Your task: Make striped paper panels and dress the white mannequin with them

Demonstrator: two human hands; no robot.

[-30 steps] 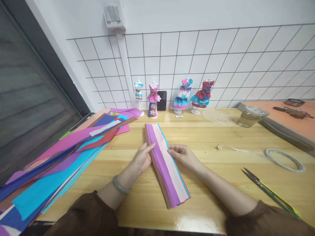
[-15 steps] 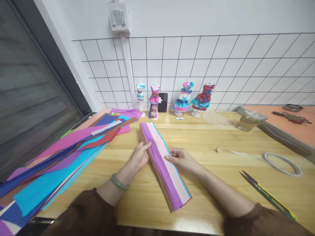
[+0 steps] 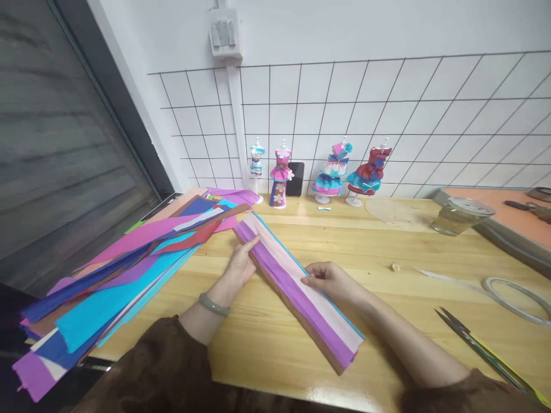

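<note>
A layered stack of crepe paper strips (image 3: pixel 297 287), with purple, pale pink, blue and brown layers showing, slants over the wooden table (image 3: pixel 267 355). My left hand (image 3: pixel 241 261) is closed on its upper left edge, thumb on top and the other fingers beneath. Pinched on the stack's right edge, near the middle, is my right hand (image 3: pixel 329 281). To the left lies a pile of long coloured paper strips (image 3: pixel 129 275).
Four small dressed stands, including a pink one (image 3: pixel 281 172) and a red one (image 3: pixel 373 169), line the wall beside a black phone (image 3: pixel 295 179). Scissors (image 3: pixel 486 350), a tape roll (image 3: pixel 516 298) and a lidded cup (image 3: pixel 460 217) are at the right.
The paper stack has tilted further, its lower end swinging right and its top shifting left. Both hands still hold it. The view has turned slightly left.
</note>
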